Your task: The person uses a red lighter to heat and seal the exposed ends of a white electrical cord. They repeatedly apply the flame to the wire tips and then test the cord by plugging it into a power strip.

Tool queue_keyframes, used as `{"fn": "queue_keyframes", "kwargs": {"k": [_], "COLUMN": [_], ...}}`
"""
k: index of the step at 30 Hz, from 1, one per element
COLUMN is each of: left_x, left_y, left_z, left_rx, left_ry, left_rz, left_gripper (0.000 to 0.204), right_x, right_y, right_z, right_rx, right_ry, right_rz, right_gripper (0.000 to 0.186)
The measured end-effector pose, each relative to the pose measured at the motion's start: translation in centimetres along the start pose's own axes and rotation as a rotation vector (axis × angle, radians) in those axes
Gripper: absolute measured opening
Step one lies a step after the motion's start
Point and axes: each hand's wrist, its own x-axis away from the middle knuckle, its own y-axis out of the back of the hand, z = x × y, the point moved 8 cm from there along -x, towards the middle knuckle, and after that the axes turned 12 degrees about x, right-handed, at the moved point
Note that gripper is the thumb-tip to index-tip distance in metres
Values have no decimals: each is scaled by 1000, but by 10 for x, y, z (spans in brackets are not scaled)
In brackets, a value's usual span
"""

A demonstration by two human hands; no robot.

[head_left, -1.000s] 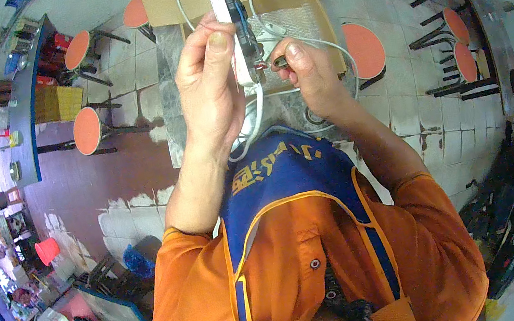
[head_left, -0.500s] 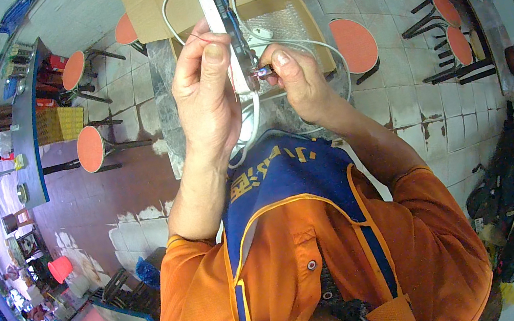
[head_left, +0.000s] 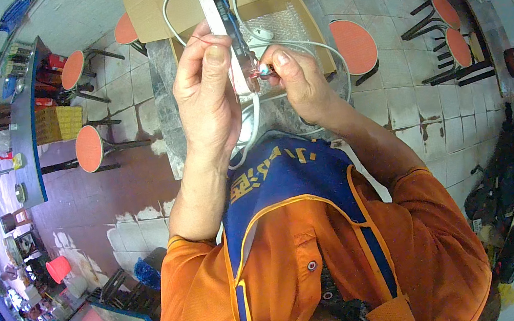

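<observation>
My left hand [head_left: 205,80] is closed around a long white power strip [head_left: 210,4], held upright, with its dark inner side turned right. A thin red wire [head_left: 202,38] shows by its thumb and fingertips. My right hand [head_left: 299,81] is pinched on a small dark object with a bright bluish tip [head_left: 265,69], close against the strip's lower end. Its kind is too small to make out. From that lower end a thick white cable [head_left: 255,119] curves down toward my apron.
Behind the strip, an open cardboard box [head_left: 156,16] with bubble wrap [head_left: 285,25] rests on a grey table [head_left: 176,133]. More white cable [head_left: 338,53] loops around it. Orange round stools [head_left: 355,45] stand on both sides. A yellow basket [head_left: 61,123] is at left.
The bright tip at my right fingers looks bluer and slightly higher by the strip's lower end. Both hands otherwise keep their places.
</observation>
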Motion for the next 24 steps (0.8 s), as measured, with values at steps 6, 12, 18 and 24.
{"fn": "queue_keyframes", "kwargs": {"k": [6,12,18,24], "left_x": [0,-2,-1,-1], "left_y": [1,6,9,10], "left_z": [0,0,0,2], "left_rx": [10,-53,-51,-53], "left_ry": [0,-73,-74,-52], "left_rz": [-21,-8,-6,-14], "left_gripper": [24,22,22,23], "right_x": [0,0,0,0], "right_y": [0,1,1,2], "right_z": [0,0,1,3], "right_rx": [10,53,92,121], "right_ry": [-23,-8,3,7], "right_rz": [16,17,16,5], "right_gripper": [48,51,52,51]}}
